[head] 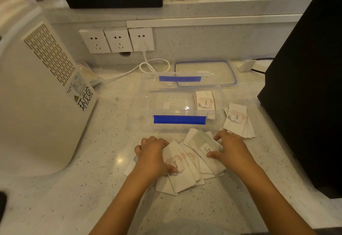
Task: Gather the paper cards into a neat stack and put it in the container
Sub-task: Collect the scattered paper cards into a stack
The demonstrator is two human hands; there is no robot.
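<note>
Paper cards (187, 162): fanned loosely on the counter under both my hands.
Left hand (153, 154): fingers spread, pressing flat on the fan's left side, gripping nothing.
Right hand (230, 149): likewise flat on the right side.
Container (185, 103): clear, lidless, just beyond my fingertips (some cards already inside).
Handling: light, thin, slippery I judge; squeeze the long edges inward.

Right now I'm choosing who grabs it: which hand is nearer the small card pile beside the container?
Right. The right hand lies just below the small card pile; the left hand is farther left.
</note>
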